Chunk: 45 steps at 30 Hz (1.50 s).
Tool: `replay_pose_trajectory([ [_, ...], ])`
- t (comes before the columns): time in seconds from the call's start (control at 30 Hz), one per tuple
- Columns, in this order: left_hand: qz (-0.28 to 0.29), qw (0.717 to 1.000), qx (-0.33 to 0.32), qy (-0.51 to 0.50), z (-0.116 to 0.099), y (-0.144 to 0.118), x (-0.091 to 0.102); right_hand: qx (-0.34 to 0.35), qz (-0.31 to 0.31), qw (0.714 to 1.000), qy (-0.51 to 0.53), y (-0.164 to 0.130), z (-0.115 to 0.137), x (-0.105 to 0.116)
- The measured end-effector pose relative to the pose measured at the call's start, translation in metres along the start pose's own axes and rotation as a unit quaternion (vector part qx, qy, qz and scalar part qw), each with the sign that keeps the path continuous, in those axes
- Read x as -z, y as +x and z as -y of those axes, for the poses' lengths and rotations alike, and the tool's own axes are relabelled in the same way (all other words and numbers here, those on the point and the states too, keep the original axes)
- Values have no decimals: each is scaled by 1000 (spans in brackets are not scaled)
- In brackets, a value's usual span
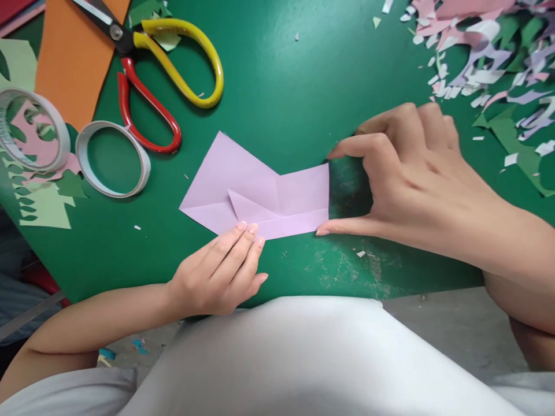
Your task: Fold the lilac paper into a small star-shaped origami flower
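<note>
A folded sheet of lilac paper (255, 188) lies flat on the green table (286, 92), with several creases and a small triangular flap near its middle. My left hand (219, 274) rests at the paper's near edge, fingertips pressing down on it. My right hand (411, 167) sits at the paper's right end; thumb and forefinger touch its two right corners, with the fingers spread around the edge.
Yellow-handled scissors (173, 52) and red-handled scissors (147, 110) lie at the back left, beside an orange sheet (73, 58) and two rolls of tape (113, 159). Paper scraps (489, 63) are heaped at the back right. The table's near edge runs just before my body.
</note>
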<state>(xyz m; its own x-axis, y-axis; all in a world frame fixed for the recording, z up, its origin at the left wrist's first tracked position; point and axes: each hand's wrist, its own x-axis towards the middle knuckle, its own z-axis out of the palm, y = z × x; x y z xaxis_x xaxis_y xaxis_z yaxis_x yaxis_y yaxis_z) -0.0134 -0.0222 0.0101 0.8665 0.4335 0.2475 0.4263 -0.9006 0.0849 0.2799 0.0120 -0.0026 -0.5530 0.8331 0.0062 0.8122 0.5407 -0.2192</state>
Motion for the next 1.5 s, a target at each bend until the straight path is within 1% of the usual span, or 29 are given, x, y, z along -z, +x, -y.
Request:
replay_pose_trajectory([
  [0.1,-5,1000,-13,3,1,0,4,0,-10,1000,21,2,-1,0],
  [0.17,-3,1000,-26,3,2,-1,6,16,-23,998,55,4,-3,-1],
  [0.23,-2,1000,-29,5,2,-2,6,56,-35,992,107,7,-6,-3],
  [0.37,-11,999,-30,-16,5,-3,2,152,-41,970,187,13,-9,-6],
  [0.5,-12,998,-46,-40,15,-3,-1,177,-68,945,267,14,-7,-8],
  [0.57,-15,999,-28,-19,23,-3,-1,182,-84,926,321,13,-6,-8],
  [0.63,-17,1000,11,13,30,-3,-2,189,-95,915,344,13,-6,-8],
  [0.73,5,997,75,23,37,-3,-4,234,-83,918,310,12,-4,-7],
  [0.8,27,994,103,-1,39,-3,-6,270,-57,918,285,12,-1,-7],
  [0.87,42,991,125,-27,40,-2,-7,292,-46,918,262,12,3,-9],
  [0.93,48,988,140,-41,39,-1,-8,299,-63,925,227,11,7,-12],
  [1.0,51,986,148,-52,38,0,-8,303,-95,928,194,10,12,-16],
  [1.1,44,988,132,-68,34,0,-8,314,-133,925,169,10,19,-20],
  [1.2,9,993,89,-74,29,-1,-9,331,-136,924,137,11,23,-18],
  [1.27,-7,995,64,-77,27,-2,-10,327,-156,925,117,14,23,-16],
  [1.4,12,995,40,-91,27,-1,-9,270,-244,929,67,20,14,-13],
  [1.47,28,993,39,-105,27,-1,-8,261,-276,924,39,23,8,-12],
  [1.5,34,993,43,-109,27,-1,-8,266,-281,921,33,24,5,-12],
])
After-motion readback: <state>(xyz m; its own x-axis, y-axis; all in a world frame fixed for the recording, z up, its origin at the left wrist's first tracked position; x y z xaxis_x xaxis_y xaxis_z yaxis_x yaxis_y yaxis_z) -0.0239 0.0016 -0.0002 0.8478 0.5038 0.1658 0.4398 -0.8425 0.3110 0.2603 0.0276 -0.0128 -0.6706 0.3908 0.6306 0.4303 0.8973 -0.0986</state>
